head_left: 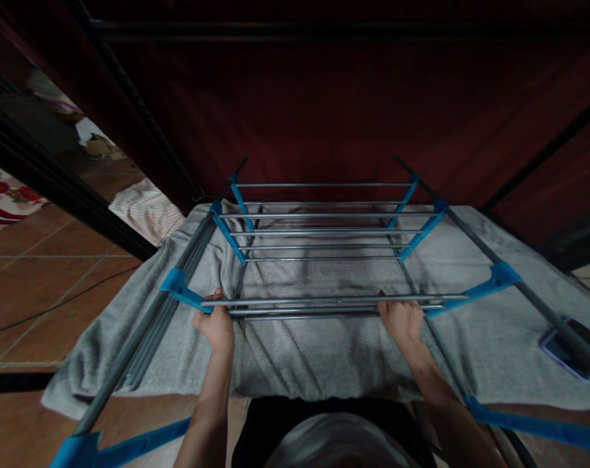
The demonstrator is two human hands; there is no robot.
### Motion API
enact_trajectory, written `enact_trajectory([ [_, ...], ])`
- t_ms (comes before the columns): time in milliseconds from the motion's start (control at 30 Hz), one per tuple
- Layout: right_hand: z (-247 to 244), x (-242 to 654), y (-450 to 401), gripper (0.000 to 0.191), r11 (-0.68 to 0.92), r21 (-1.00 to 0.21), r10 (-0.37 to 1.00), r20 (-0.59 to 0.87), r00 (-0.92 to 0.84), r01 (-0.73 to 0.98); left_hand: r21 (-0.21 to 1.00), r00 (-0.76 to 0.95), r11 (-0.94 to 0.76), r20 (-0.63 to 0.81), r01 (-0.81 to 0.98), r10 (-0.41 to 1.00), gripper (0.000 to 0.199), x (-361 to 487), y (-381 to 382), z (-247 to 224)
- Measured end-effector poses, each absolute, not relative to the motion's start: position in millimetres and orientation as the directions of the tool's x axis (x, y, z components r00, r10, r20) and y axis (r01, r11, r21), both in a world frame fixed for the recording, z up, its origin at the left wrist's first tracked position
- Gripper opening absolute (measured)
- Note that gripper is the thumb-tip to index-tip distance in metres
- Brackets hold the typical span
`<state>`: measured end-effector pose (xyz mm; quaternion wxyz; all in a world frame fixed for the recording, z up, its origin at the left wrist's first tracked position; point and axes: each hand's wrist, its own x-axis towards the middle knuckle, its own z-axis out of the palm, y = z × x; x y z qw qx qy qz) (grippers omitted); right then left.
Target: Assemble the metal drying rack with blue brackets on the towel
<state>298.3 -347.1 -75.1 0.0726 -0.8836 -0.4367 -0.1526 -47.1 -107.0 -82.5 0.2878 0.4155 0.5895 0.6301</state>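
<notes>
A rack of grey metal tubes (328, 214) with blue plastic brackets (504, 276) stands over a grey cloth (295, 364). My left hand (218, 327) is closed round the left end of the nearer group of horizontal tubes, beside a blue bracket (175, 284). At the right end of that same group, my right hand (402, 318) has its fingers wrapped round the tubes. Several loose-looking grey tubes (153, 335) lie along the rack's left side pole.
A phone (568, 348) lies on the cloth at the right. Behind the rack hangs a dark red panel (314, 117) with black bars. A striped cloth (146, 211) and a thin cable (70, 297) lie on the tiled floor at the left.
</notes>
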Motion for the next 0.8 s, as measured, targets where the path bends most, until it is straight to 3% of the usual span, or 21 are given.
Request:
enact_trajectory([
  [500, -74.7, 299.0, -345.7, 0.049, -0.567, 0.059, 0.751, 0.446, 0.487, 0.821, 0.982, -0.501, -0.126, 0.182, 0.144, 0.846, 0.036, -42.4, -109.1, -70.8],
  [800, -72.1, 296.6, -340.4, 0.043, -0.551, 0.020, 0.729, 0.498, 0.469, 0.834, 0.977, -0.519, -0.162, 0.212, 0.141, 0.828, 0.037, -39.5, -104.6, -63.3],
])
